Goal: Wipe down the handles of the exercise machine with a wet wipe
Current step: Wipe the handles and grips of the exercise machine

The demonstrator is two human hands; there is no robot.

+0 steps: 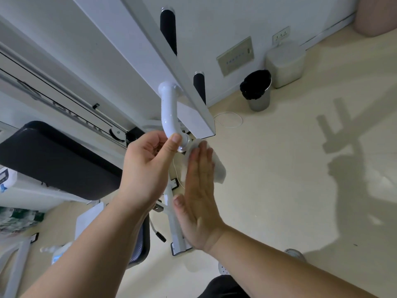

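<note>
A white curved handle tube (169, 110) hangs from the machine's white crossbar (171, 61) and ends in a chrome collar (184, 144). My left hand (148, 166) grips the tube's lower end, thumb laid up along it. My right hand (198, 190) is flat with straight fingers and presses a white wet wipe (217, 168) against the handle end just below the collar; the grip itself is hidden behind the wipe and hand. Two black foam grips (168, 29) (199, 87) stick out from the crossbar farther back.
A black padded bench (53, 160) lies at left with the machine's white frame legs (176, 229) below my hands. A metal bin with a black liner (257, 91) and a white container (285, 63) stand by the wall. A thin white cable (229, 120) lies on the beige floor.
</note>
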